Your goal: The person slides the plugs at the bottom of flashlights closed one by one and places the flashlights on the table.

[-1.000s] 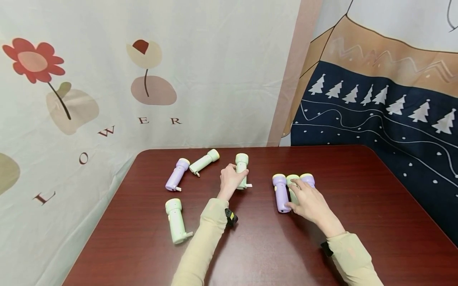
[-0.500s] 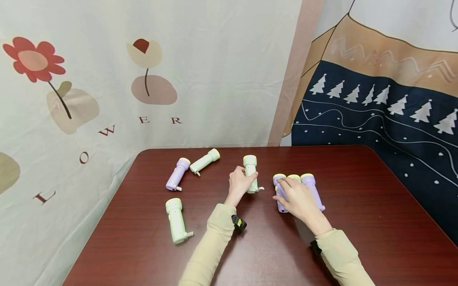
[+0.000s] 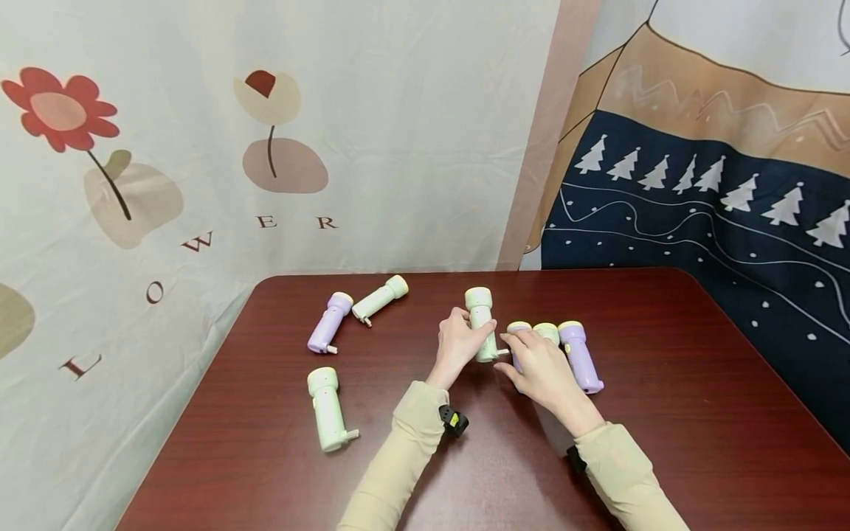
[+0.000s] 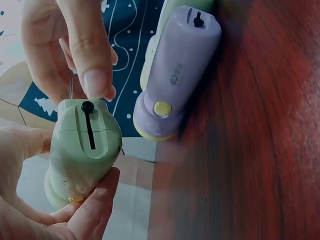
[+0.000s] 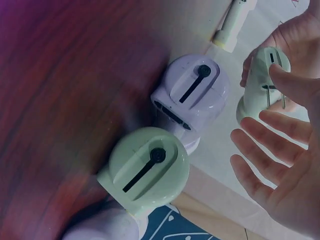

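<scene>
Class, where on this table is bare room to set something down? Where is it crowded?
Bare tabletop lies between the rightmost purple flashlight and the table's right edge. Another patch lies between the nearest green flashlight, the leftmost purple flashlight and the left hand. It's crowded around the right hand, over the row of three flashlights beside the held green flashlight.

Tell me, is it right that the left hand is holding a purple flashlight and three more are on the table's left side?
Not quite: the left hand holds a light green flashlight, not a purple one, as the head view shows. Three more flashlights are on the left side of the table.
</scene>
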`<action>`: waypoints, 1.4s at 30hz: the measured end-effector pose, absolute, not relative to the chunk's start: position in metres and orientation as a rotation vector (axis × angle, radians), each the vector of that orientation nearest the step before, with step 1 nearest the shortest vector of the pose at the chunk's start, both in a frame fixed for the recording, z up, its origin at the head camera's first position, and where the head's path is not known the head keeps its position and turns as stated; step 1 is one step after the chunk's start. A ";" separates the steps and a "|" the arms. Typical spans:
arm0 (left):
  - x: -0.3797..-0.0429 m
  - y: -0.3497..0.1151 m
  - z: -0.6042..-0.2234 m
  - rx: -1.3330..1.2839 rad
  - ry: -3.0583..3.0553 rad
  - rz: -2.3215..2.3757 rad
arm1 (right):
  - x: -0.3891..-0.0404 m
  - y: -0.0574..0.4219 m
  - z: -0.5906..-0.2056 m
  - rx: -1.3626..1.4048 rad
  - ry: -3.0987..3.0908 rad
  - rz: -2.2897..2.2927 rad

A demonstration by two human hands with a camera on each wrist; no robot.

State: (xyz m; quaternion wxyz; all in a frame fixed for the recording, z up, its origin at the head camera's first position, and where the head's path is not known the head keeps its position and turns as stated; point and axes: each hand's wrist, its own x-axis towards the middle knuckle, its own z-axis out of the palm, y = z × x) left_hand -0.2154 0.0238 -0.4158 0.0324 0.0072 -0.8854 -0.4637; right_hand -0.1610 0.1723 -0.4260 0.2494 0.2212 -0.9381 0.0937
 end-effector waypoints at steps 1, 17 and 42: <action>-0.215 0.024 -0.415 0.012 -2.723 -1.429 | -0.161 0.172 -0.426 0.604 -2.552 0.257; -0.213 0.028 -0.417 -0.004 -2.759 -1.418 | -0.160 0.168 -0.430 0.633 -2.464 0.260; -0.212 0.031 -0.411 0.088 -2.807 -1.343 | -0.159 0.164 -0.429 0.647 -2.332 0.236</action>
